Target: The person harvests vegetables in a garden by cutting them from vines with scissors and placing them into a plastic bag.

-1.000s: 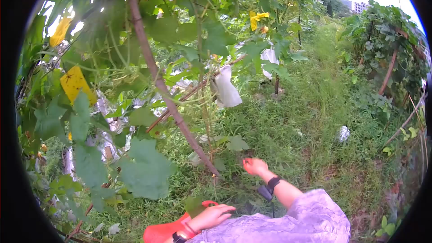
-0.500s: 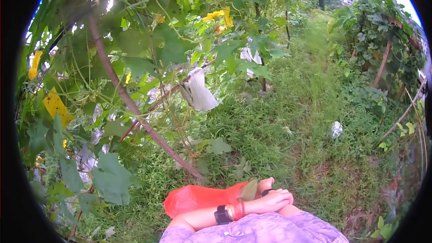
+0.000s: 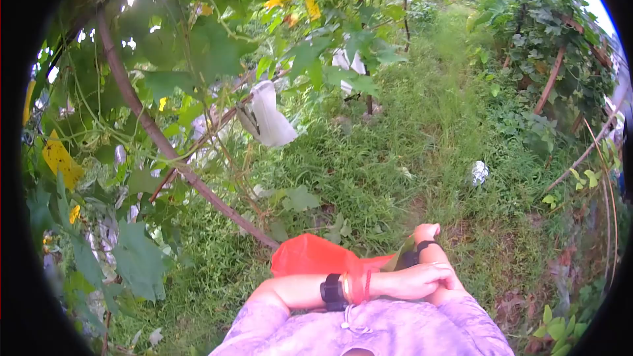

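First: What is largest around the person's fingers?

Second: Grass (image 3: 402, 151) spreads out ahead of both hands. One wooden pole (image 3: 150, 125) slants down through the vines, well to the fingers' left.

First: And the bag?

Second: One red bag (image 3: 310, 257) lies left of the left fingers, against that forearm. A second ago the hands were well apart. Now the left hand (image 3: 417, 281) lies across the right forearm (image 3: 435, 256).

First: Are the fingers gripping?

Second: The left fingers curl against the forearm, but one cannot tell whether they grip it. The right hand (image 3: 427, 232) shows its fingers bent; whether they hold anything cannot be told. More of the right wrist shows than half a second ago.

First: Smaller things?

Second: Two white bags (image 3: 267, 115) hang beyond the left fingers, up among the vines. At least two yellow sheets (image 3: 60, 161) hang farther left. One crumpled silvery item (image 3: 480, 173) lies ahead and right of the right fingers. One green leaf-like piece (image 3: 401, 256) sits just left of them, beside the red bag. Two black straps (image 3: 334, 291) show, one per wrist.
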A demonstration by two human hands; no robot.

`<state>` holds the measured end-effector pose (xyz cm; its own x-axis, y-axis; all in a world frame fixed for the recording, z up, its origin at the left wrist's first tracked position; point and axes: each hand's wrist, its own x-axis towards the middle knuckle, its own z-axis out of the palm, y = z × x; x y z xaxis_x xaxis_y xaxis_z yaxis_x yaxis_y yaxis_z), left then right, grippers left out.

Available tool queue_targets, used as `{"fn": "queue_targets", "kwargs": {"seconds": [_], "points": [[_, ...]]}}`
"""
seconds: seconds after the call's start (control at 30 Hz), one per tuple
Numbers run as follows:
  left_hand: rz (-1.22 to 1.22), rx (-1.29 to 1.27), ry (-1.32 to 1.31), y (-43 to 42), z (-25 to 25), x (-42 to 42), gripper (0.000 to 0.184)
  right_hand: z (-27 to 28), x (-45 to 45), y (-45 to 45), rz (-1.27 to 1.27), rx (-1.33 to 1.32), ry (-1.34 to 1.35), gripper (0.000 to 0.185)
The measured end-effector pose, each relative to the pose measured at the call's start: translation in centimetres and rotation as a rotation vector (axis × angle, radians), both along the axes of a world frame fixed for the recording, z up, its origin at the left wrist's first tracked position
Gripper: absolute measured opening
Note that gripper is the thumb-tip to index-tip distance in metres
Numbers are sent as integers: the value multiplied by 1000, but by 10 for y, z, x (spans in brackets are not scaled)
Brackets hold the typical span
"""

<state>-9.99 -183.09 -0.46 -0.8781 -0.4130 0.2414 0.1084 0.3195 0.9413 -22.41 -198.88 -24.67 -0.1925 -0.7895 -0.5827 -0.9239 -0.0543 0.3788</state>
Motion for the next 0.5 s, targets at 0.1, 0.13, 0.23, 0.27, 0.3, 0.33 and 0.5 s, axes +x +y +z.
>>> {"fn": "queue_targets", "kwargs": {"seconds": [0.1,0.13,0.23,0.27,0.3,0.33,0.5], "points": [[-178,43,71,-20,12,-3,24,23,-6,-10,80,4,73,37],[-30,-79,40,-27,5,-5,24,20,-9,-20,99,22,97,38],[345,-242,98,-66,-46,-14,23,13,-1,-46,110,75,143,37],[322,-225,20,-70,-47,-12,23,14,2,-60,97,100,161,37],[295,-216,-62,-73,-32,-4,23,17,5,-66,100,36,97,35],[220,-84,-38,-79,-17,3,23,15,8,-80,89,43,67,34],[112,27,119,-137,-4,23,20,-21,14,-176,125,-92,-38,42]]}}
